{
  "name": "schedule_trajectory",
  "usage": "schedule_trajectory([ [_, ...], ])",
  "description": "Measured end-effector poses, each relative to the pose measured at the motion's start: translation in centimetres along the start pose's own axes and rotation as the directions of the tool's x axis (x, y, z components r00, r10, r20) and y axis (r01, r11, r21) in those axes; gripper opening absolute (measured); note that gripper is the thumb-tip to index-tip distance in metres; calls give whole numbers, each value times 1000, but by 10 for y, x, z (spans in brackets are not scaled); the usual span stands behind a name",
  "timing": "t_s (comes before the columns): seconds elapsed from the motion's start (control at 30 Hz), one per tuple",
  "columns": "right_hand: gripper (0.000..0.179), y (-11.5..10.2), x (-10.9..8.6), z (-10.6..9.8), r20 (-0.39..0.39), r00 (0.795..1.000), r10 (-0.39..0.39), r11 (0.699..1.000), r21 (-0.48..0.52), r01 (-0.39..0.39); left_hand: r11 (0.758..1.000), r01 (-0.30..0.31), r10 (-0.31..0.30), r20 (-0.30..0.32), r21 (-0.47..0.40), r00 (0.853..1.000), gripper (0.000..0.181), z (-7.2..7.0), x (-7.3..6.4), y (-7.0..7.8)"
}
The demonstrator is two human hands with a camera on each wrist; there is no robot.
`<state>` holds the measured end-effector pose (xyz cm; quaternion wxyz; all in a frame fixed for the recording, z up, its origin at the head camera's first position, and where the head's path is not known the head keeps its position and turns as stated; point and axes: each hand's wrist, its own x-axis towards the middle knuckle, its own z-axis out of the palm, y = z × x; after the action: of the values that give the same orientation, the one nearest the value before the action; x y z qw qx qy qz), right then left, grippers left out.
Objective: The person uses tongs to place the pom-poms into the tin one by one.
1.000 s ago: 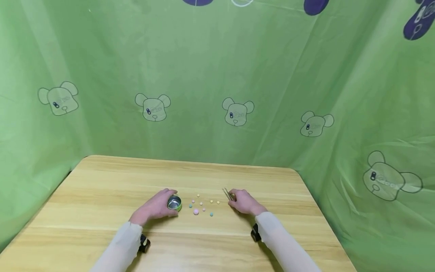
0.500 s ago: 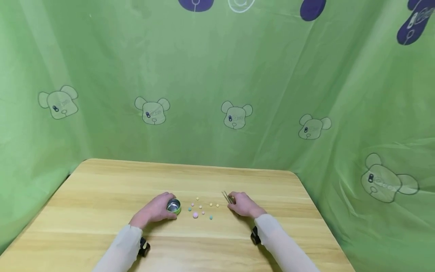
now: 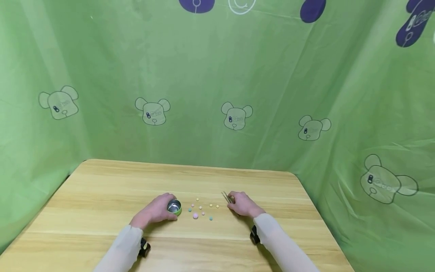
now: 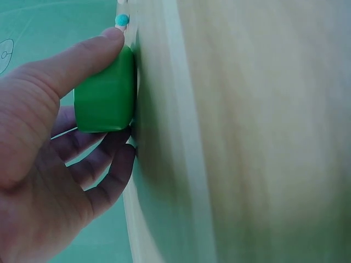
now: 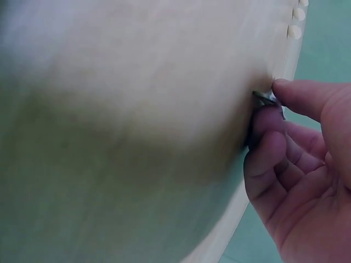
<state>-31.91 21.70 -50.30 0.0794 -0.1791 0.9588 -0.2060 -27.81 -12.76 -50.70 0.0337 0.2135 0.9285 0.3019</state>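
A small round green tin (image 3: 174,207) with a silvery inside stands on the table, its open top facing up. My left hand (image 3: 157,209) grips it from the left, thumb on the near side and fingers round the far side; the left wrist view shows its green wall (image 4: 104,98). To the right, my right hand (image 3: 244,204) pinches metal tweezers (image 3: 225,196) low over the table, tips pointing away and left, apart from each other. Between the hands lie several small balls: a larger pink ball (image 3: 195,216), teal balls (image 3: 211,218), yellow balls (image 3: 211,205) and small pink ones.
The light wood table (image 3: 210,249) has rounded far corners. Green curtain (image 3: 190,68) with bear-head prints hangs behind it and on both sides. Each wrist wears a black camera (image 3: 144,247).
The head view has tilted up slightly, so everything sits a little lower in it. Both hands keep their holds, and the tin, tweezers and balls show no clear movement on the table.
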Motion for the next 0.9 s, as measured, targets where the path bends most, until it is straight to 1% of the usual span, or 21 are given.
schedule_trajectory([
  [0.23, 33, 3, 1, 0, -6, 1000, -21, 1000, 14, 21, 1000, 2, -3, 12, 10, 1000, 60, -1, 1, -1],
  [0.4, 33, 4, -1, -1, 6, 1000, -29, 999, 28, 29, 1000, 11, -11, 15, 2, 1000, 60, 0, 1, -1],
  [0.6, 36, 3, 0, -5, 22, 1000, 16, 992, 121, -19, 1000, 21, -21, 10, 0, 1000, 58, -2, 2, 2],
  [0.77, 37, 4, 2, -7, 36, 999, 20, 985, 168, -26, 1000, 20, -21, 16, 1, 1000, 57, -2, 2, 1],
  [0.9, 38, 8, 1, -5, 63, 998, 24, 979, 202, -36, 1000, 29, -29, 27, -7, 999, 57, 0, 2, 1],
])
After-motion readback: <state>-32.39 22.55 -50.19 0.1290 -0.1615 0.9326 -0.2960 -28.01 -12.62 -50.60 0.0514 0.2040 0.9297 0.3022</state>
